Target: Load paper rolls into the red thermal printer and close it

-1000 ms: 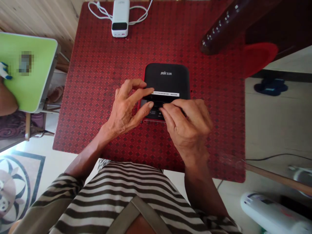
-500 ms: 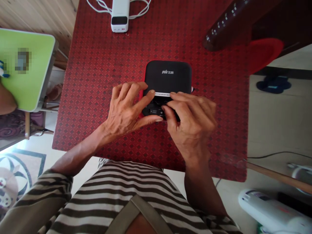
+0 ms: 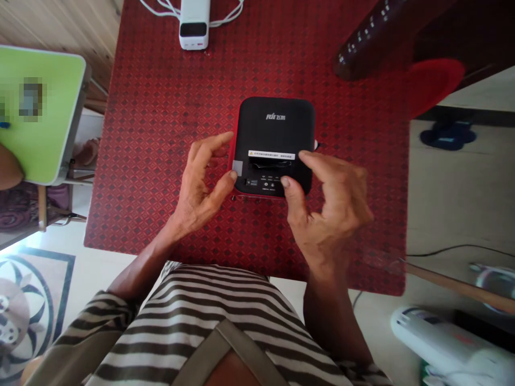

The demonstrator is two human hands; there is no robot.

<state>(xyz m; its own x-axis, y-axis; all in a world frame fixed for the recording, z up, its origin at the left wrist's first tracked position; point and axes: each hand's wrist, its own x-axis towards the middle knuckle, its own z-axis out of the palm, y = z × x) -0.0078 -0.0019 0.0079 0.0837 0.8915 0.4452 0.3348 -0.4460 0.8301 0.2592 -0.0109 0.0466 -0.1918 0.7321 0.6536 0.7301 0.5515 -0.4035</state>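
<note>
A black, rounded-square electronic device (image 3: 277, 131) with red sides lies on the red patterned table (image 3: 161, 123). Its top bears a pale logo, a white warning strip (image 3: 271, 155) and a dark slot (image 3: 272, 163) just below that strip. Small printed symbols run along the near edge. My left hand (image 3: 205, 185) is open at the device's left side, its thumb by a grey sticker (image 3: 237, 168) and its forefinger near the red edge. My right hand (image 3: 330, 198) is open over the right side, with thumb and forefinger spread apart. Nothing shows between the fingers of either hand.
Toward the back of the table is a white power bank (image 3: 195, 27) with white cables. A dark, shiny tube-like object (image 3: 362, 45) slants in at the back right. To the left stands a green-topped table (image 3: 52, 134) with part of a person's arm (image 3: 8, 163) at it.
Both hands have drawn apart from the slot, left hand to the left and right hand slightly right. The whole warning strip, slot and printed symbols now show.
</note>
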